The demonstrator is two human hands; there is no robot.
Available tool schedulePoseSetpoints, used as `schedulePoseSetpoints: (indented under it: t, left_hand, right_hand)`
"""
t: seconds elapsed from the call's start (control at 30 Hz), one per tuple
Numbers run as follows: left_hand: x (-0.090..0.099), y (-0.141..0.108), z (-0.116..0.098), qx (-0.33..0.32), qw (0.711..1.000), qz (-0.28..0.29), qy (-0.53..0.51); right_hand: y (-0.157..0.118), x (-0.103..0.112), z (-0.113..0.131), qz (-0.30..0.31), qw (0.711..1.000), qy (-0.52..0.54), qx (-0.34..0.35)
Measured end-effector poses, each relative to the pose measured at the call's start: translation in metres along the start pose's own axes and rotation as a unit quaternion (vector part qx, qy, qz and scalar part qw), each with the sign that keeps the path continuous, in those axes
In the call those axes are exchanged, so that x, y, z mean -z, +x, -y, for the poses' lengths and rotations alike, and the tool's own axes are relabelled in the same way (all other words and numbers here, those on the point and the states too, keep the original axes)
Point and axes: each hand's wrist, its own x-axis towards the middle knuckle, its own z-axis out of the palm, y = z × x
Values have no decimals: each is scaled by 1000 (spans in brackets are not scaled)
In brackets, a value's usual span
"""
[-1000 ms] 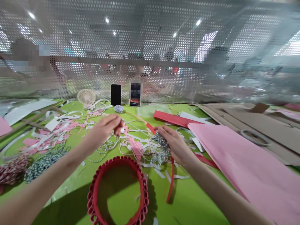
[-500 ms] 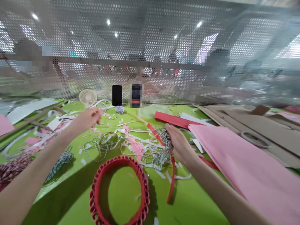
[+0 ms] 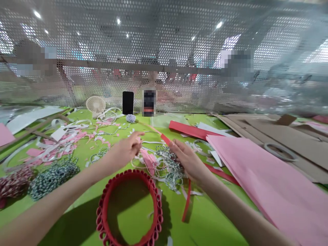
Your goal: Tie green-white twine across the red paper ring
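Just now the left fingers [image 3: 135, 140] draw close together beside a thin pink strip [image 3: 151, 128], too fine to tell if pinched, while the right fingers [image 3: 174, 147] curve over tangled blue-white twine [image 3: 170, 171] on the counter [image 3: 205, 218], between the hands and just beyond a red paper ring [image 3: 100, 212]. Loose paper scraps caught in that twine could snag, so a hard tug might drag them along.

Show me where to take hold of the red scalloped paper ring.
Pinch the far rim of the red ring from above, fingers straddling the band, one side in the open centre. The ring lies flat on the green table top, nothing covers that rim, and it sits nearest the left hand.
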Motion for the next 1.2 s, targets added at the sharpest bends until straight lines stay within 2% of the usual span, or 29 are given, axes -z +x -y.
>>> schedulePoseSetpoints:
  t: [0.1,0.23,0.37,0.47,0.53,0.6,0.67,0.77,0.87,0.93,1.03,1.1,1.2]
  left_hand:
    - [20,6,14,12,993,-72,94]
    - [47,6,31,54,973,-131,184]
    - [65,-5,50,112,957,-152,219]
    - [68,-9,58,137,960,-131,204]
    - [64,-7,55,134,971,-92,176]
    - [52,-4,42,109,984,-38,135]
    - [33,-2,22,56,995,16,83]
    - [2,-3,-5,-43,996,80,-10]
    - [-15,-2,-13,-61,993,90,-36]
    - [-11,1,-5,-34,997,63,-2]
    - [11,6,14,23,996,-24,87]
    - [30,6,28,54,983,-85,152]
    - [53,-1,48,95,964,-129,214]
  right_hand:
    - [10,10,-2,2,998,-55,-1]
    - [23,22,-17,-60,997,-35,-17]
    - [29,27,-29,-114,993,1,-24]
    - [27,25,-26,-115,993,31,-23]
    - [22,20,-20,-97,994,49,-25]
    - [16,13,-13,-69,995,61,-25]
    - [8,6,-6,-39,997,64,-23]
    - [-2,-2,1,7,998,68,-11]
    - [-5,-3,3,36,996,83,-6]
    - [-3,-1,2,33,995,93,-11]
    - [5,6,-3,10,994,106,-24]
    - [11,11,-7,-16,993,111,-32]
    - [18,18,-10,-69,989,127,-30]
